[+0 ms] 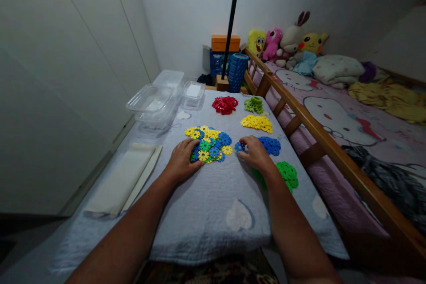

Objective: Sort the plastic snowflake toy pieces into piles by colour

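A mixed pile of yellow, blue and green plastic snowflake discs [210,146] lies in the middle of the cloth-covered table. Against its left edge rests my left hand [183,159], thumb and fingers apart, touching the discs. My right hand [255,154] pinches a blue snowflake disc [239,147] between thumb and fingertips, just right of the pile. Beyond that hand is a heap of blue discs [271,145]. Green discs [287,175] lie nearer me, partly hidden by my right forearm. Farther back sit yellow discs [257,123], light green pieces [254,104] and red pieces [225,104].
Clear plastic containers [153,102] stand at the back left, with folded cream cloth or paper [124,179] in front. A wooden bed rail [299,120] runs along the right side. A black pole [231,22] on a wooden base rises behind the table.
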Motion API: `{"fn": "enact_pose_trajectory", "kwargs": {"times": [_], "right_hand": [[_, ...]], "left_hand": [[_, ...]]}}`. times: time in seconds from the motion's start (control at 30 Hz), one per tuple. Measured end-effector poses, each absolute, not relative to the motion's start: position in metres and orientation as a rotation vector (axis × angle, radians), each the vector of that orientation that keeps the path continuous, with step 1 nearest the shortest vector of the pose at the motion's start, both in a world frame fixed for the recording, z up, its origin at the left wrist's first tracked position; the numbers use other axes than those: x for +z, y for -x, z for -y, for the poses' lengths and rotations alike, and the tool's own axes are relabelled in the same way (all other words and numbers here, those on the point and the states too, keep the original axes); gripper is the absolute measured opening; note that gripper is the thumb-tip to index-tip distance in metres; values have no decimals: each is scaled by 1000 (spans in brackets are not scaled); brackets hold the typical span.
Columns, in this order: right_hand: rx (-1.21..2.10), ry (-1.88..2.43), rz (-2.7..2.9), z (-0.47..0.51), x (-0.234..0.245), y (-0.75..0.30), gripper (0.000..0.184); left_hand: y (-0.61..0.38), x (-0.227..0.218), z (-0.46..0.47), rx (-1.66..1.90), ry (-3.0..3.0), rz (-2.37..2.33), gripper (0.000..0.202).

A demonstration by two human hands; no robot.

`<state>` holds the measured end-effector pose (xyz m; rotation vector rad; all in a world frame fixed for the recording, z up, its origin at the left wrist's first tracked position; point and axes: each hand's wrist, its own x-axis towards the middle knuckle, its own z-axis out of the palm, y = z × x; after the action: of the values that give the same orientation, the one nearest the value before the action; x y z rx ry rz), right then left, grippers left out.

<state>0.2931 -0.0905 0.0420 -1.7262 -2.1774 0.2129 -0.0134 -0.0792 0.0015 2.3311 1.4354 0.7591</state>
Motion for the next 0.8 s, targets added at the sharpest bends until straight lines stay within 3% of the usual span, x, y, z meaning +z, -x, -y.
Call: {"fn": "enact_pose_trajectory", "kwargs": {"times": [0.37, 0.8], "right_hand": [[-112, 2115, 1929, 86, 30, -333, 32], [29, 1929, 2028, 88, 39, -290, 36]], "left_hand": [[13, 3, 80, 751, -2337, -1429, 64], [12, 4, 80, 757, -2321, -1441, 64]]}}
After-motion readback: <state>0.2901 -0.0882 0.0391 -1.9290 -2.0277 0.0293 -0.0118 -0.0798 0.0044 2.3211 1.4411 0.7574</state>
